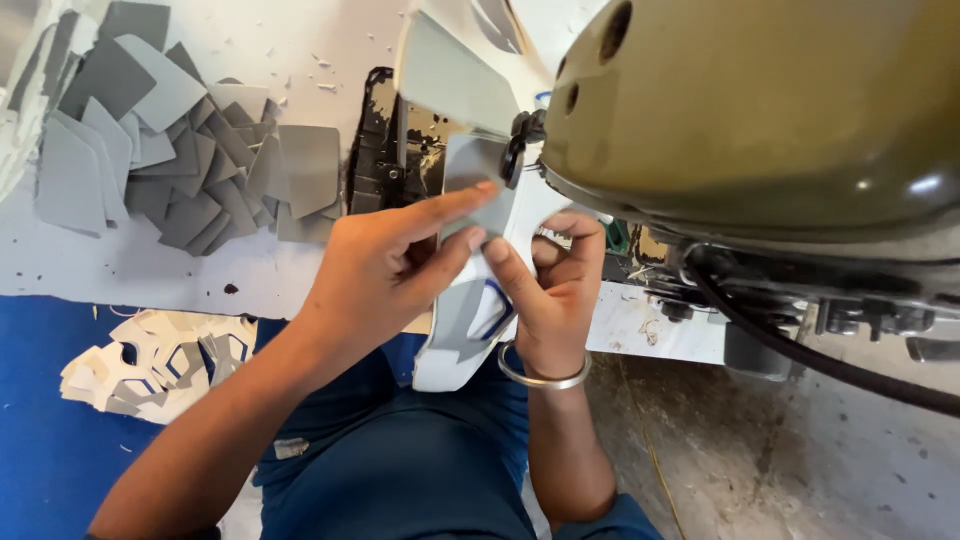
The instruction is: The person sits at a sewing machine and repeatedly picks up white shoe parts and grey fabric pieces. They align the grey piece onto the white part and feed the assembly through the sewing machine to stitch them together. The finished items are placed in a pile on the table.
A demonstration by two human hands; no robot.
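Under the head of the olive-green sewing machine (760,110), a white shoe-upper panel with a grey overlay patch (470,320) lies against the needle area, hanging down toward the person's lap. The left hand (385,270) presses the grey patch flat with outstretched fingers, while the right hand (555,290), a silver metal bangle (540,378) on its wrist, pinches the panel's edge between thumb and fingers. On the white table (260,50) to the left lies a heap of cut grey pieces (160,140), and a stack of white cut-out panels (160,362) rests lower left.
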